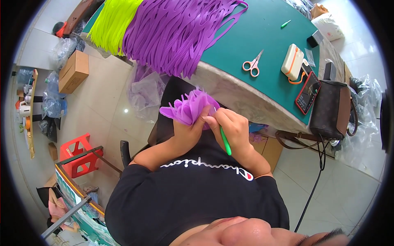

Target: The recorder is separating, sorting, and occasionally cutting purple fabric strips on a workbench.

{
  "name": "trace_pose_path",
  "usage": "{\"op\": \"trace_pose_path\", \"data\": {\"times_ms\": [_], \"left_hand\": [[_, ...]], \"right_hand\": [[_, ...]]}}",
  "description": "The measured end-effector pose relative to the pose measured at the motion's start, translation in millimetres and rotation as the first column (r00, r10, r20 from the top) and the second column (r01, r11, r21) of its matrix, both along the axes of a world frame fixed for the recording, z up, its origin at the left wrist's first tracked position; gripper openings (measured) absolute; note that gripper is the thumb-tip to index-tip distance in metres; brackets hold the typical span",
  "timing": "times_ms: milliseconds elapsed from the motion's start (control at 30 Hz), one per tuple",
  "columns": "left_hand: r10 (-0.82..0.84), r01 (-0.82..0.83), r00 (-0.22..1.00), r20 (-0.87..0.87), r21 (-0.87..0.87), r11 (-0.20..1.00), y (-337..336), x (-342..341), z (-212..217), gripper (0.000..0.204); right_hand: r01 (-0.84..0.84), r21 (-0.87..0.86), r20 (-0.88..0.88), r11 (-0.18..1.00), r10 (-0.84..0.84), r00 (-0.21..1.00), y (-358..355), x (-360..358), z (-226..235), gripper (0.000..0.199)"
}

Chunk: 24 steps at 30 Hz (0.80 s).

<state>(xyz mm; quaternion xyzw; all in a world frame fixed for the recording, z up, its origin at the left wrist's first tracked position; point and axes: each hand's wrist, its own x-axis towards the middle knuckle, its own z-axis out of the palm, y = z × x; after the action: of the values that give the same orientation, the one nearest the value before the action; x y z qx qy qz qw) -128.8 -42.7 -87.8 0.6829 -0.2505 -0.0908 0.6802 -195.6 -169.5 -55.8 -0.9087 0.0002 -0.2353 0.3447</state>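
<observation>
One purple flower (189,108) looks about formed, held over your lap: left hand (189,130) cups it, right hand (232,127) grips a green tool (225,141). Plenty of purple strips (176,33) wait on the tabletop (262,45).

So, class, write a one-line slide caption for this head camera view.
Left hand cups a purple flower while the right hand holds a green tool against it, beside a green table.

This looks like a small craft workshop. A big table with a green cutting mat (262,37) holds heaps of long purple plastic strips (176,33) and bright yellow plastic strips (111,22) (lots of them), plus pink-handled scissors (252,64). A brown cardboard box (74,70), clear plastic bags (53,98) and a red plastic stool (80,158) sit on the pale tiled floor (102,90).
</observation>
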Motion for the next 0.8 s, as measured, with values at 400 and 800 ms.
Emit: {"op": "trace_pose_path", "data": {"times_ms": [400,800], "left_hand": [[0.045,-0.057,0.975,-0.215,-0.048,0.997,-6.2,1.6,12.2,0.012],[-0.107,0.051,0.891,-0.441,-0.138,0.989,-1.8,4.8,11.3,0.017]], "right_hand": [[-0.202,0.353,0.191,0.914,0.141,0.971,-15.9,-11.8,-7.2,0.035],[-0.027,0.62,-0.108,0.784,0.119,0.987,-24.0,4.9,-8.1,0.013]]}}
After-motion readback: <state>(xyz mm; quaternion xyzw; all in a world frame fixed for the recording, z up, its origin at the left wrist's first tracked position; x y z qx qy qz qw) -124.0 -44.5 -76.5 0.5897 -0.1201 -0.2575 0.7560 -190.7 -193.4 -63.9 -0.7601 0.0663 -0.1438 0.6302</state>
